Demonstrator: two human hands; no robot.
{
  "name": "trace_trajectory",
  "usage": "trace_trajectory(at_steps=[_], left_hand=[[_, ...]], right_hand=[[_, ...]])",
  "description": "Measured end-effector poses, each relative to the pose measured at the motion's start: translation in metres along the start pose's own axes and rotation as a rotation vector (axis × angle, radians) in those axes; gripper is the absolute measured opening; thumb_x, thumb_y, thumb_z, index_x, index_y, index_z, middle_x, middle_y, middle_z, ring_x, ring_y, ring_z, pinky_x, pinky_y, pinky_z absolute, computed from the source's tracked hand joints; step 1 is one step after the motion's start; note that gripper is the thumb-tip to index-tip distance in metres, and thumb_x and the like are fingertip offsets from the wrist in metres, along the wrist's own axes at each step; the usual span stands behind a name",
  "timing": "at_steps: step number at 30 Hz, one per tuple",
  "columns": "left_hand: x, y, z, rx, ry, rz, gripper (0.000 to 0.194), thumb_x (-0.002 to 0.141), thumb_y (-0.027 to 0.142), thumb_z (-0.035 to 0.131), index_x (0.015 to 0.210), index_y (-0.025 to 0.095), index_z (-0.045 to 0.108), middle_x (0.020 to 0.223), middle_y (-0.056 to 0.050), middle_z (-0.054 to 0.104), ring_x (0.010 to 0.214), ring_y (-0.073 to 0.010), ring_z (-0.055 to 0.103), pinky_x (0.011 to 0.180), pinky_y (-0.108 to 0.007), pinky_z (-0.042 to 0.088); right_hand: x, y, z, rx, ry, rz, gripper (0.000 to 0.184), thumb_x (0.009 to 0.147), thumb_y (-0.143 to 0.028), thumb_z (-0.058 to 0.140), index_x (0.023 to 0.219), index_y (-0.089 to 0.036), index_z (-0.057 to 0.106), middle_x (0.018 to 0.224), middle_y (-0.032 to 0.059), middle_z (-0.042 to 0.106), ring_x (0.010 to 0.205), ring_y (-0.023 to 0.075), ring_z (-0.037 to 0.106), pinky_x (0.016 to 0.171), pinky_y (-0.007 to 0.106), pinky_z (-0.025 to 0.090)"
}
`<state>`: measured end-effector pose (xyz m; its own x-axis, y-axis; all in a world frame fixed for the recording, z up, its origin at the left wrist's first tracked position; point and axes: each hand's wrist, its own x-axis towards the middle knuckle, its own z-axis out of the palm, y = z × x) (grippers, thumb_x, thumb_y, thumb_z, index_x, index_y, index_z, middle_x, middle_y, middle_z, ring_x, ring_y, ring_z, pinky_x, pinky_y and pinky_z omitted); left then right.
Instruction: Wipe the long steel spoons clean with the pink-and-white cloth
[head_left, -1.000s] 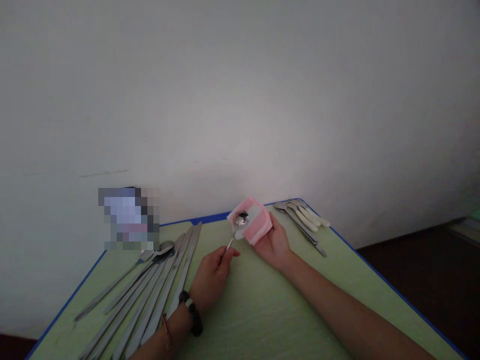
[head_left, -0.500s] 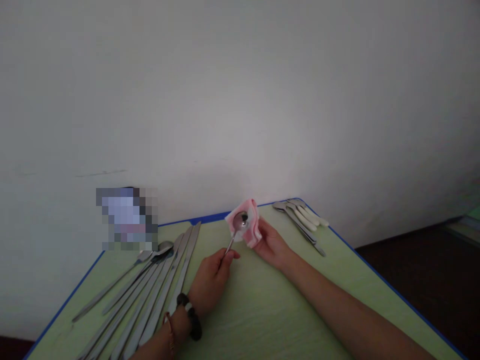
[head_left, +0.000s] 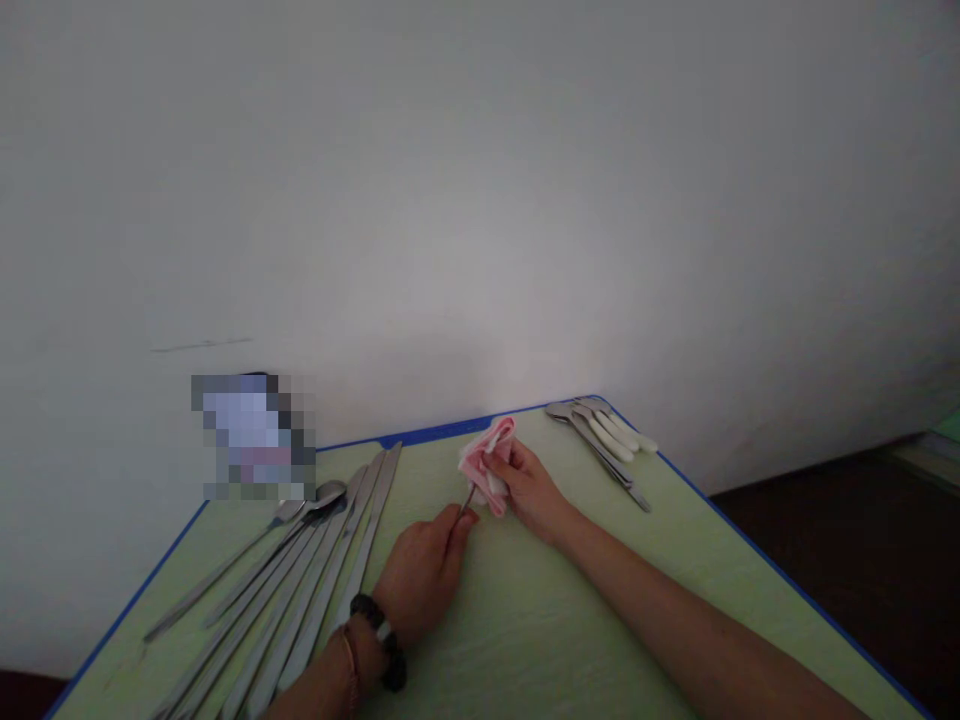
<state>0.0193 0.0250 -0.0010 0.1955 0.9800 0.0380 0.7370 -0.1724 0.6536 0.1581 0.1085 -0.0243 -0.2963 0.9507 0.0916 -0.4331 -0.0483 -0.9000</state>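
My left hand (head_left: 421, 572) pinches the thin metal handle of a spoon (head_left: 465, 499) above a pale green table (head_left: 570, 620). The spoon's bowl is hidden inside a pink and white cloth (head_left: 487, 462). My right hand (head_left: 529, 484) is closed around that cloth, folding it over the bowl. A dark bead bracelet sits on my left wrist.
Several long steel utensils (head_left: 300, 580) lie side by side at the table's left. A small group of spoons with white handles (head_left: 607, 438) lies at the far right corner. The table has a blue edge and stands against a pale wall. A blurred object (head_left: 251, 435) sits at the back left.
The cloth lay open under the spoon's bowl a second ago; my right hand has folded it shut over the bowl. Both hands have drawn slightly closer together.
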Motion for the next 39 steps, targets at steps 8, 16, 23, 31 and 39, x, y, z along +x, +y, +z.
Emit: trace_trajectory(at_steps=[8, 16, 23, 31, 39], left_hand=[[0.001, -0.004, 0.001, -0.181, -0.026, -0.044, 0.042, 0.092, 0.043, 0.026, 0.103, 0.017, 0.057, 0.055, 0.003, 0.051, 0.054, -0.0153, 0.051, 0.052, -0.023, 0.034], [0.000, -0.008, 0.003, -0.202, -0.051, -0.001, 0.040, 0.093, 0.040, 0.024, 0.108, 0.016, 0.053, 0.051, 0.006, 0.041, 0.048, -0.0131, 0.044, 0.049, -0.022, 0.030], [-0.003, 0.000, 0.000, 0.024, -0.067, 0.015, 0.033, 0.092, 0.031, 0.024, 0.106, 0.019, 0.051, 0.076, -0.005, 0.065, 0.065, -0.0182, 0.061, 0.060, -0.025, 0.038], [-0.004, -0.001, 0.000, -0.048, -0.004, 0.006, 0.036, 0.091, 0.034, 0.026, 0.103, 0.017, 0.056, 0.060, -0.001, 0.057, 0.053, -0.0164, 0.054, 0.052, -0.023, 0.033], [-0.003, -0.011, 0.002, -0.356, 0.159, -0.054, 0.047, 0.087, 0.045, 0.036, 0.117, 0.012, 0.050, 0.048, 0.009, 0.030, 0.042, -0.0097, 0.026, 0.042, -0.020, 0.016]], right_hand=[[0.001, -0.001, 0.006, 0.154, 0.158, 0.025, 0.017, 0.069, -0.031, 0.061, 0.079, -0.018, 0.056, 0.064, -0.0003, 0.063, 0.058, 0.0139, 0.057, 0.058, 0.027, 0.044], [0.004, -0.009, 0.000, 0.210, 0.104, 0.114, 0.019, 0.064, -0.017, 0.064, 0.082, -0.015, 0.060, 0.071, 0.0016, 0.066, 0.063, 0.0124, 0.060, 0.060, 0.023, 0.044], [0.001, -0.011, 0.001, 0.210, -0.005, 0.144, 0.027, 0.062, -0.028, 0.074, 0.082, -0.014, 0.061, 0.072, 0.0020, 0.066, 0.065, 0.0117, 0.060, 0.064, 0.023, 0.045], [-0.002, -0.012, 0.001, 0.150, -0.072, 0.152, 0.018, 0.066, -0.024, 0.066, 0.081, -0.015, 0.060, 0.070, 0.0024, 0.067, 0.060, 0.0119, 0.059, 0.059, 0.023, 0.044], [0.001, -0.005, 0.003, 0.146, 0.102, 0.079, 0.020, 0.062, -0.013, 0.051, 0.080, -0.016, 0.059, 0.065, 0.0008, 0.066, 0.059, 0.0134, 0.059, 0.057, 0.024, 0.044]])
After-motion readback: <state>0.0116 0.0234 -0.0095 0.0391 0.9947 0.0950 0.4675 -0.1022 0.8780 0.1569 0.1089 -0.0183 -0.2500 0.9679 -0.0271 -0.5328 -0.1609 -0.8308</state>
